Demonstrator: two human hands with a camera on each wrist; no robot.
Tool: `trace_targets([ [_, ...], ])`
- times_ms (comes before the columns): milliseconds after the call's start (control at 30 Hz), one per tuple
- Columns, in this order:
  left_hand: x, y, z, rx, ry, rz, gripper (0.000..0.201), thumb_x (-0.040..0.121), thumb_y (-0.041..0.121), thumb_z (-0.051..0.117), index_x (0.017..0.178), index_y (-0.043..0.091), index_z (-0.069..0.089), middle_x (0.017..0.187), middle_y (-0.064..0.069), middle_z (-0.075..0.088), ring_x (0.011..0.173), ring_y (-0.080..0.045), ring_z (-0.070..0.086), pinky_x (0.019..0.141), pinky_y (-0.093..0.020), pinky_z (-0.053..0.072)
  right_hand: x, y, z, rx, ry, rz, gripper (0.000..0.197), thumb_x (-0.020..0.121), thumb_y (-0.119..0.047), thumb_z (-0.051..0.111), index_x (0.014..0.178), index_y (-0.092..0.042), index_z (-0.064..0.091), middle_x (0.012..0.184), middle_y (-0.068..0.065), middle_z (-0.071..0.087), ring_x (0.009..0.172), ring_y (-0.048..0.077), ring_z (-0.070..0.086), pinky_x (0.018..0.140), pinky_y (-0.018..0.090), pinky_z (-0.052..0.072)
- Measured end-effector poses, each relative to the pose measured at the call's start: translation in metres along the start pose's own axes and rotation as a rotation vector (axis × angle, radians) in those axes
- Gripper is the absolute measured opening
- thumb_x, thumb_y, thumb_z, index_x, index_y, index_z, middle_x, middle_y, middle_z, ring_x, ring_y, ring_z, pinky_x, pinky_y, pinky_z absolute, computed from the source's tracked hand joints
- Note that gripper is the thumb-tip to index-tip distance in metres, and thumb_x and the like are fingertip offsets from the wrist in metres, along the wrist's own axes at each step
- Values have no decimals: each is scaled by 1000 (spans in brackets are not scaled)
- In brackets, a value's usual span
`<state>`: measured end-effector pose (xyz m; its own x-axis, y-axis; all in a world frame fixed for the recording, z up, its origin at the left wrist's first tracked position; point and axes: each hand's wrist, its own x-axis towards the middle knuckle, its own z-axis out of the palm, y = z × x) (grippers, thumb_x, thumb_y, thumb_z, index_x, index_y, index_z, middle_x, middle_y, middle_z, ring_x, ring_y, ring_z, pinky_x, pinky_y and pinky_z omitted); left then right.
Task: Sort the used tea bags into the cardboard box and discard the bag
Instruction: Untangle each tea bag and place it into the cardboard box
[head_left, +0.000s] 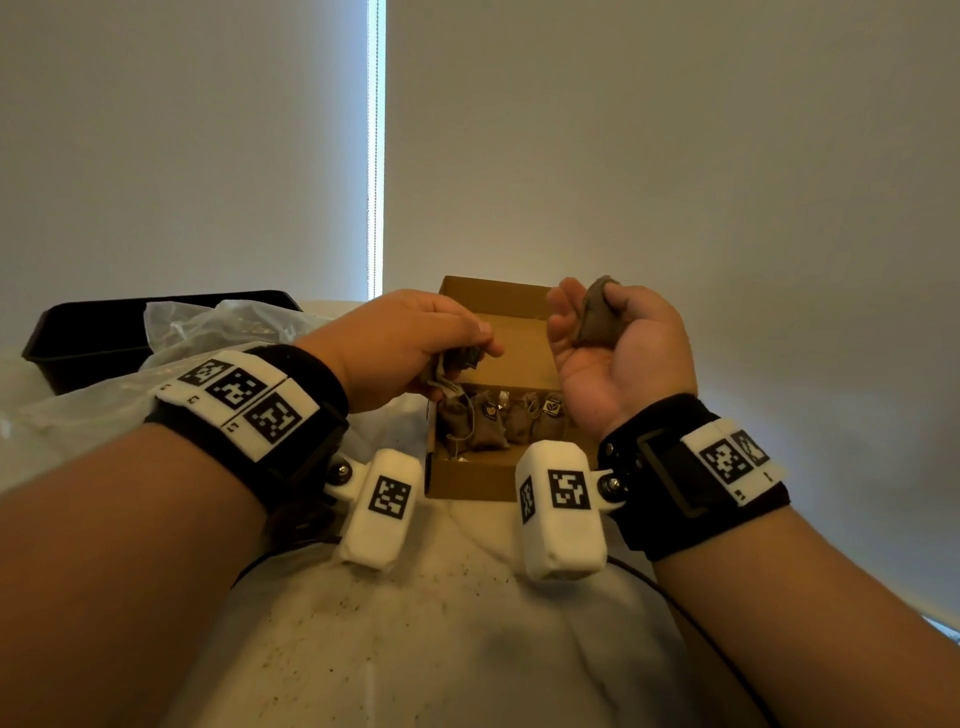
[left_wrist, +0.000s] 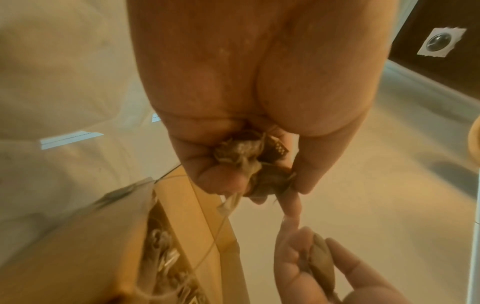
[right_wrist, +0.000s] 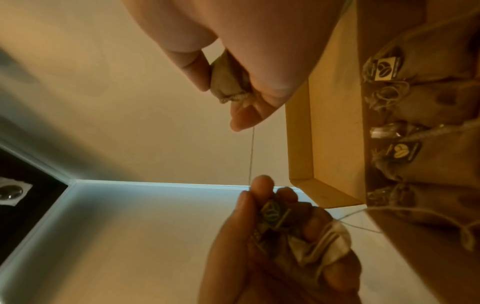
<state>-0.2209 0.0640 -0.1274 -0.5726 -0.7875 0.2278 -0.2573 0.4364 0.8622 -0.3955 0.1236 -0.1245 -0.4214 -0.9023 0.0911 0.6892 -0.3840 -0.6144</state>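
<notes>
The open cardboard box (head_left: 498, 480) sits at the middle of the table with several brown tea bags (head_left: 491, 428) lined up in its near end. Over the box's left side my left hand (head_left: 465, 353) grips a clump of tea bags (left_wrist: 244, 154) with their tags. My right hand (head_left: 584, 312), palm up over the box's right side, pinches one brown tea bag (head_left: 597, 317) between thumb and fingers. In the right wrist view a thin thread (right_wrist: 251, 156) runs from that tea bag (right_wrist: 228, 80) down to the left hand's clump (right_wrist: 275, 216).
A black tray (head_left: 78, 343) stands at the back left with a crumpled clear plastic bag (head_left: 208, 327) lying over it. A white cloth (head_left: 467, 623) speckled with tea crumbs covers the table. A pale wall rises close behind the box.
</notes>
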Motion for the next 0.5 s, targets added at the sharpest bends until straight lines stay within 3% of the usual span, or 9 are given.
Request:
trace_targets([
  [100,0,-1,1,-15,-20,13,24,101,22,50,98,21,74,101,-5,68,88,-21,63,71,-27,56,3,5,-1,-180,21,-1,22,98,-14,53,118,-6,57,109,15,68,91,25,69,60,29,54],
  [167,1,0,1,-147,-14,-21,27,102,20,47,99,19,74,98,-6,65,84,-22,59,66,-29,54,4,8,-2,-327,55,-10,21,97,-15,57,117,-8,59,110,14,68,90,23,68,62,30,56],
  [267,4,2,2,-312,49,-76,26,102,21,49,103,18,75,99,-9,61,80,-21,54,59,-26,48,0,10,-3,-667,75,-41,8,94,-22,64,102,-17,63,103,8,67,89,20,66,68,31,56],
  [367,7,2,8,-437,131,-153,23,100,26,56,107,16,75,101,-11,63,75,-17,53,55,-24,47,-5,14,-6,-1024,-10,-171,7,91,-29,68,95,-23,66,93,0,71,83,15,66,62,27,50],
  [500,9,1,16,-489,144,-222,24,97,28,60,111,16,75,100,-9,61,74,-15,52,53,-23,47,-9,18,-5,-1152,-107,-285,10,89,-33,71,88,-24,67,87,1,74,81,19,70,65,31,58],
])
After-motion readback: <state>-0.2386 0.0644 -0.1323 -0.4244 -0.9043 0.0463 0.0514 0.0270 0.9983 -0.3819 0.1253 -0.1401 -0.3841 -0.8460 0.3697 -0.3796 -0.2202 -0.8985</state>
